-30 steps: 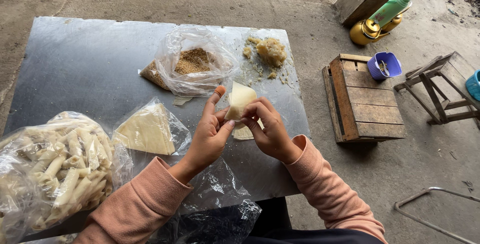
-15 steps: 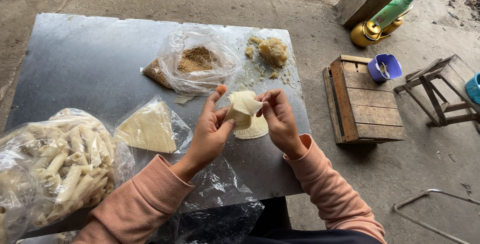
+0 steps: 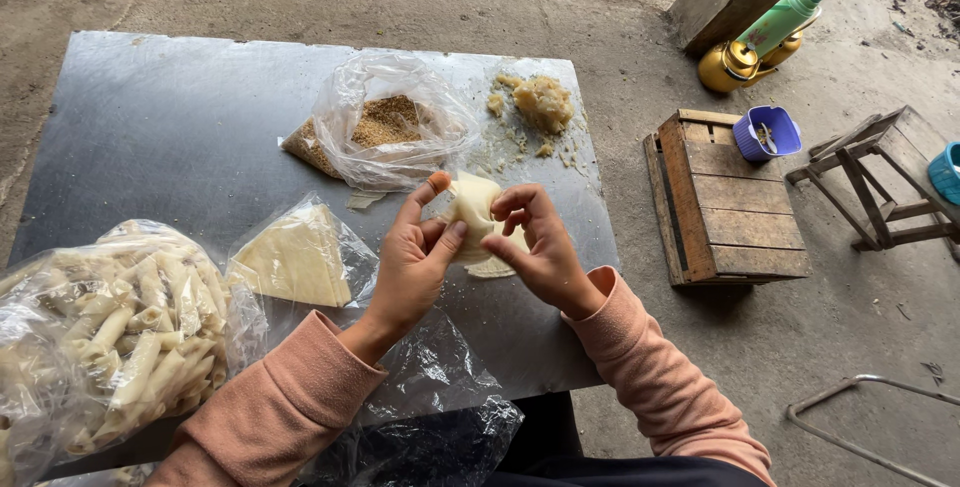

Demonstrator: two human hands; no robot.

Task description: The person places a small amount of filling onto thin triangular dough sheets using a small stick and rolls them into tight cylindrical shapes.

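Pale wrapper [image 3: 472, 209] pinched by both hands' fingers [image 3: 452, 239].

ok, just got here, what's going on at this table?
A person in pink sleeves holds a thin pale wrapper sheet between both hands above a dark metal table. The left hand pinches it with thumb and fingers; the right hand grips its other side. Behind them lie an open bag of brown crumbs and a loose heap of filling. To the left sit a bag of flat wrappers and a large bag of finished rolls.
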